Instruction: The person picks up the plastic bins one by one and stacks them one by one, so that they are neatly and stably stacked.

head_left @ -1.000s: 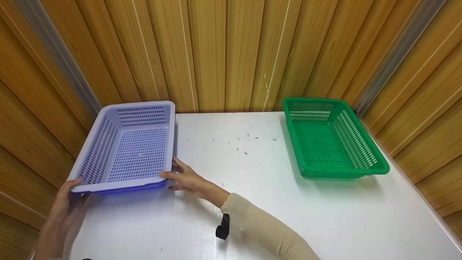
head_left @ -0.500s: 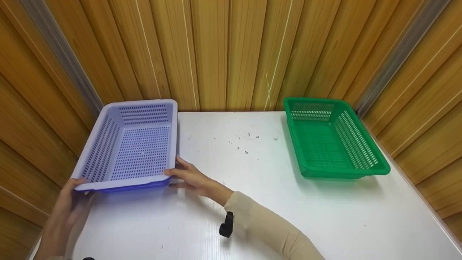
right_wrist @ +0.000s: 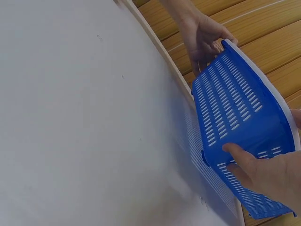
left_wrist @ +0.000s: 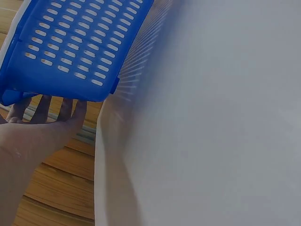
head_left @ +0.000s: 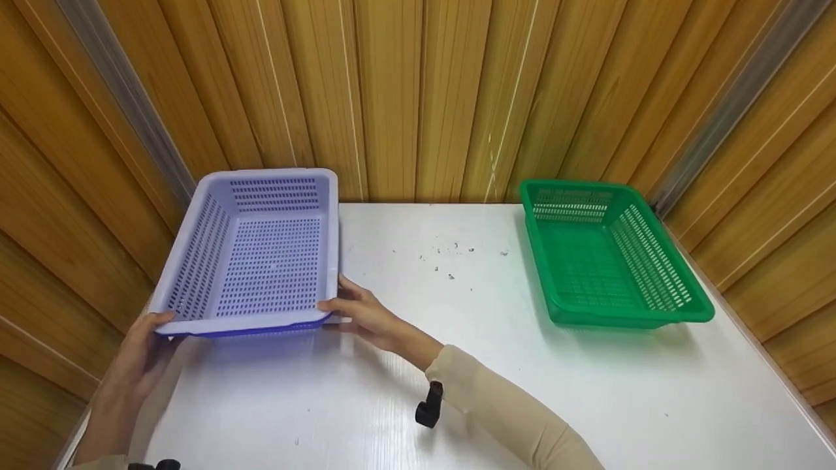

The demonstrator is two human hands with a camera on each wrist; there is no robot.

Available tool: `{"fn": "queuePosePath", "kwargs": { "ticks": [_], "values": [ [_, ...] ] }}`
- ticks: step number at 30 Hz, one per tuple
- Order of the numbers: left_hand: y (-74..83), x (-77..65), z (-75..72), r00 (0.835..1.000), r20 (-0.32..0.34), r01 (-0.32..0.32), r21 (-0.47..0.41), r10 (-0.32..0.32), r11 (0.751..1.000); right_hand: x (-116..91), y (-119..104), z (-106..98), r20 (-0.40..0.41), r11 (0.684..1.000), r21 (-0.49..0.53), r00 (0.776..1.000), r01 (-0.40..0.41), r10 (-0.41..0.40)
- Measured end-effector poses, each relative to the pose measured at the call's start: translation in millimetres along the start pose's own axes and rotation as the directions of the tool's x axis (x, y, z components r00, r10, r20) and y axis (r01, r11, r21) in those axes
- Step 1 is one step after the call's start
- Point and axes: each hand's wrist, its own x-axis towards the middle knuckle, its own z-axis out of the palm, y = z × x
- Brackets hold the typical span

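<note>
A rectangular perforated plastic basket [head_left: 255, 320], pale lilac inside and blue outside, is between both hands at the left in the head view. My left hand [head_left: 139, 356] grips its near left corner, thumb over the rim and fingers beneath. At the near right corner, my right hand [head_left: 372, 321] holds it with the thumb on the rim and fingers against the outer side. The left wrist view shows the blue outer wall of the basket [left_wrist: 61, 75] close over the white table, above the fingers of the left hand [left_wrist: 40, 129]. Both hands also appear around it in the right wrist view.
A green perforated basket [head_left: 552, 287] stands on the white table [head_left: 418, 281] at the right, near the back. Small dark marks dot the tabletop between the baskets. Wood-patterned walls [head_left: 392, 98] close in the back and both sides.
Both hands have moved the lilac-and-blue basket to the right and slightly up in the head view, keeping their grip. The whole view has also shifted a little.
</note>
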Motion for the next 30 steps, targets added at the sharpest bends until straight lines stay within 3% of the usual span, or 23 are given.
{"fn": "queuePosePath", "kwargs": {
  "ticks": [6,15,30],
  "values": [
    [-0.3,-1.5,20.7,0.997,0.072,-0.03,0.162,0.019,0.986,-15,-12,-15,-0.052,1.0,-0.009,0.999,0.006,-0.007],
    [5.0,-0.8,45.5,0.997,0.064,-0.045,0.134,0.037,0.99,-30,-27,-26,-0.05,0.999,-0.039,0.998,0.022,-0.024],
    [-2.9,8.0,80.9,0.995,0.081,0.044,0.179,-0.059,0.983,-66,-41,-53,-0.084,0.999,-0.036,0.996,-0.009,0.006]
  ]
}}
